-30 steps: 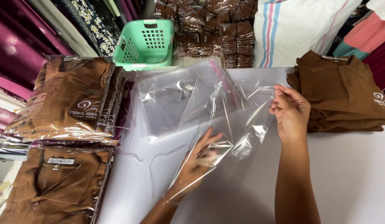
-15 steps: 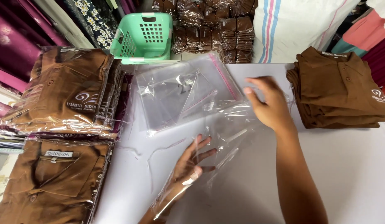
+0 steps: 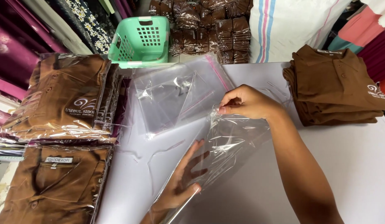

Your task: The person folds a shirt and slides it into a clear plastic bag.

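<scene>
The clear plastic bag (image 3: 225,145) slants across the bench (image 3: 346,166), its upper edge pinched shut in the right hand (image 3: 246,101) fingers, its lower end under the left hand (image 3: 182,182), fingers spread flat

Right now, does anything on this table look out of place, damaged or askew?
Nothing stands out. The right hand pinches the edge of a crinkled clear plastic bag while the left hand lies inside it. The spare bags, bagged brown shirts and folded shirts sit in tidy stacks.
</scene>
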